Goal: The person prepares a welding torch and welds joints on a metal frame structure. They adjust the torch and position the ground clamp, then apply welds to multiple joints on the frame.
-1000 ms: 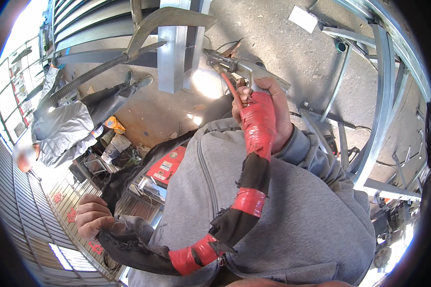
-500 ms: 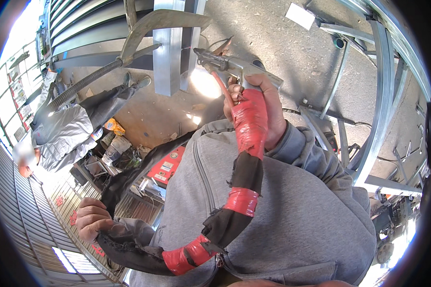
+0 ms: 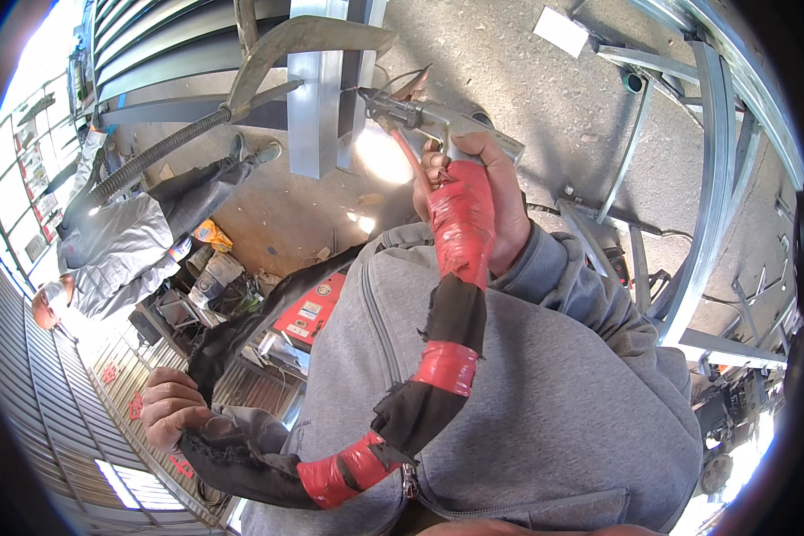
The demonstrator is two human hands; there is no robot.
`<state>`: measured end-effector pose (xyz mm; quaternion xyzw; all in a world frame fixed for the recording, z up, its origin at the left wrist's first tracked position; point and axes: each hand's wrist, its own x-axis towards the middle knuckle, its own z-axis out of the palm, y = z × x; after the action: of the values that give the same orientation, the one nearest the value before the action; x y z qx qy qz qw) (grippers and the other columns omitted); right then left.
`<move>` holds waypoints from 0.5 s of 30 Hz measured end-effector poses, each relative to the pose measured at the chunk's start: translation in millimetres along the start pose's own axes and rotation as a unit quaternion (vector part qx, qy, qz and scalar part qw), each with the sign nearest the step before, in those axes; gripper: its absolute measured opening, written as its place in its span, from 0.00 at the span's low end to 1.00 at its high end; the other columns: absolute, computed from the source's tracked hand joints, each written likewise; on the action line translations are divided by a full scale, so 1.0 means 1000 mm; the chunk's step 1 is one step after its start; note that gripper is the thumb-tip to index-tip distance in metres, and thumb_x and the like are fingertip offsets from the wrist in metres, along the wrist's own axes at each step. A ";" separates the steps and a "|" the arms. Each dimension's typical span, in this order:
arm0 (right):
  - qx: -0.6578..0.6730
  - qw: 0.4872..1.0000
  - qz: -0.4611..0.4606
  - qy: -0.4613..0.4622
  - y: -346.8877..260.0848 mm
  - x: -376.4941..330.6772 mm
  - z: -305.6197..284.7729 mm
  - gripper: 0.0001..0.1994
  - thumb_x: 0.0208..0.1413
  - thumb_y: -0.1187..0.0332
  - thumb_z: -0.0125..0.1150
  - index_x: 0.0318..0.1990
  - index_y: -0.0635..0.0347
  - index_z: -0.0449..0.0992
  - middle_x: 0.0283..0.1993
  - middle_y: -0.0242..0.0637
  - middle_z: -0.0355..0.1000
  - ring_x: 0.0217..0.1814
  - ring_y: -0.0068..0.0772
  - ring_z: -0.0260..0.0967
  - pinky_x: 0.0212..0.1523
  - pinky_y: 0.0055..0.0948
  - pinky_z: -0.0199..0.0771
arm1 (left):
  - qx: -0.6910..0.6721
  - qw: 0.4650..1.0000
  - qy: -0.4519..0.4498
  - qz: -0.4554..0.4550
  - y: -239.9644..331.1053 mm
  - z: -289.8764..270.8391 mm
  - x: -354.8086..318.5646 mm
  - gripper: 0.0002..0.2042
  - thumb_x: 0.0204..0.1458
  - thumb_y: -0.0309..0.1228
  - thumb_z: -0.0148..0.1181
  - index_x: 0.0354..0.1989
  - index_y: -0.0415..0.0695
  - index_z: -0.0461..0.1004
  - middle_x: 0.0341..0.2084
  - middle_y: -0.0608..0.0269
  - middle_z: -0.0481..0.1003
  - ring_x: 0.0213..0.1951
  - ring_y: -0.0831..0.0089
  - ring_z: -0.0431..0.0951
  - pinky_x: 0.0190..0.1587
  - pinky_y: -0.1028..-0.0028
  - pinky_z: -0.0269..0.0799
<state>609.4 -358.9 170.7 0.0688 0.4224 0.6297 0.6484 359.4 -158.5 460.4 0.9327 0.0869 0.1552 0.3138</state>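
My right hand [image 3: 502,192] is closed round the grip of a silver welding gun [image 3: 447,123], held in front of my chest. Its slim tip points left, close to an upright square metal tube [image 3: 313,121]. I cannot tell whether the tip touches the tube. From the grip hangs a thick cable [image 3: 411,415] in a torn black sleeve, bound with red tape, which curves down across my jacket to the left. My left hand [image 3: 171,409] is closed on this sleeved cable at the lower left. A thin reddish hose [image 3: 408,154] runs beside the gun.
A large screw clamp [image 3: 308,40] with a threaded rod grips the metal tube. Slatted metal panels [image 3: 170,62] stand behind it. Another person [image 3: 125,246] in grey is at the left. A red machine [image 3: 311,308] stands beside me. Metal frames [image 3: 719,179] are at the right.
The gun, my right hand and the hanging cable have shifted slightly left. My left hand stays nearly in place. The other person's head has moved a little.
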 end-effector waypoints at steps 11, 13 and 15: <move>-0.013 1.000 0.023 -0.018 -0.003 0.000 -0.001 0.13 0.61 0.60 0.55 0.38 0.62 0.68 0.32 0.35 0.71 0.33 0.38 0.72 0.41 0.38 0.80 | 0.001 1.000 -0.007 -0.006 0.001 -0.001 0.001 0.19 0.43 0.40 0.80 0.26 0.42 0.75 0.12 0.72 0.70 0.14 0.76 0.71 0.24 0.72 0.70; -0.012 1.000 0.020 -0.018 -0.003 0.000 -0.001 0.13 0.61 0.60 0.55 0.38 0.62 0.69 0.32 0.35 0.72 0.33 0.38 0.72 0.41 0.38 0.80 | 0.001 1.000 -0.012 -0.006 0.001 -0.001 0.001 0.19 0.43 0.40 0.80 0.26 0.42 0.75 0.12 0.72 0.70 0.14 0.76 0.71 0.24 0.72 0.70; -0.018 0.999 0.016 -0.021 -0.003 0.001 -0.001 0.13 0.61 0.60 0.55 0.38 0.62 0.69 0.32 0.35 0.72 0.33 0.37 0.73 0.41 0.38 0.80 | 0.000 1.000 -0.016 -0.001 0.000 -0.002 0.002 0.19 0.43 0.40 0.80 0.26 0.42 0.75 0.12 0.72 0.71 0.15 0.76 0.71 0.25 0.72 0.71</move>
<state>611.1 -358.7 167.9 0.0768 0.3963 0.6459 0.6480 360.6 -157.3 462.5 0.9351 0.0825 0.1398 0.3150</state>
